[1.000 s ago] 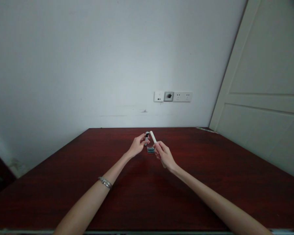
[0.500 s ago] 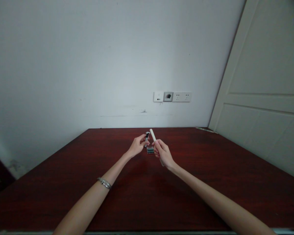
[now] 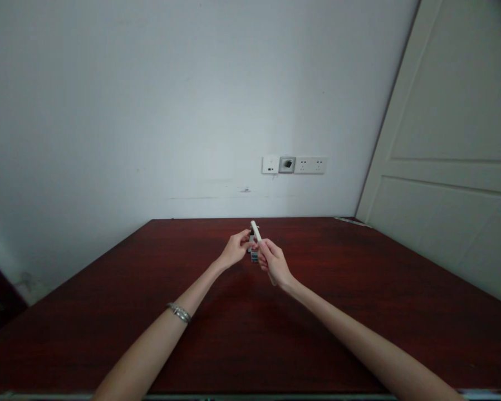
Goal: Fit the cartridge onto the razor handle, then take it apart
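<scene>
Both my arms reach out over a dark red wooden table (image 3: pixel 242 334). My right hand (image 3: pixel 272 263) is closed round a white stick-shaped handle (image 3: pixel 255 230) that points up and away. My left hand (image 3: pixel 235 249) pinches a small dark and silver piece right against the handle's upper end; the piece is mostly hidden behind the handle and fingers. A small greenish-grey block (image 3: pixel 254 257) lies on the table just under and between the hands. A silver bracelet (image 3: pixel 178 312) sits on my left wrist.
A white wall rises behind the table with a row of sockets and switches (image 3: pixel 294 165). A cream panelled door (image 3: pixel 455 167) stands at the right. A thin pale strip (image 3: pixel 350 221) lies at the table's far right corner.
My right hand has brought the white handle leftward until it meets the small piece in my left hand. The block on the table is now partly covered by the hands.
</scene>
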Demonstrator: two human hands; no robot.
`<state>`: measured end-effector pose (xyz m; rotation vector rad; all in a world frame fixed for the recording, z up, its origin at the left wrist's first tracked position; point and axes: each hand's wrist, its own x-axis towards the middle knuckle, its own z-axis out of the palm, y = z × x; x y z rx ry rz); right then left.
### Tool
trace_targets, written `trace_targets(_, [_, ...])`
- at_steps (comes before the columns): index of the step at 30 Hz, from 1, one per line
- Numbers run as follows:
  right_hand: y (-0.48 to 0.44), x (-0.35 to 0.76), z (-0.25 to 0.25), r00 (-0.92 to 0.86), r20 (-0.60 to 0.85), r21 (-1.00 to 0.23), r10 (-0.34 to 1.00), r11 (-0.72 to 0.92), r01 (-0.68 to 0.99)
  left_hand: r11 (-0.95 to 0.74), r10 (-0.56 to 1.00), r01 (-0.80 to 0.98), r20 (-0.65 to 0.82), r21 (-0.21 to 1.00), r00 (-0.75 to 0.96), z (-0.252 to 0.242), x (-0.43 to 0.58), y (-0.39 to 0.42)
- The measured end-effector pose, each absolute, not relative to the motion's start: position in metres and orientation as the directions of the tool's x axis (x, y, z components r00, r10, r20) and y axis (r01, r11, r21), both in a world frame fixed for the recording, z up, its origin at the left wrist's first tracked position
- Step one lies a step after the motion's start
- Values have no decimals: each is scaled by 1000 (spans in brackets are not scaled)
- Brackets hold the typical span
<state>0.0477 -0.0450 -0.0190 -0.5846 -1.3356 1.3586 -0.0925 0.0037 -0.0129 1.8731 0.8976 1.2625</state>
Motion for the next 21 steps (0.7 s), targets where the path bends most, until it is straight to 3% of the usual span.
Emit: trace_targets(21, [-47, 48, -30, -288, 300, -926, 909, 206, -317, -508, 844, 119, 464, 853, 270, -9, -94, 4])
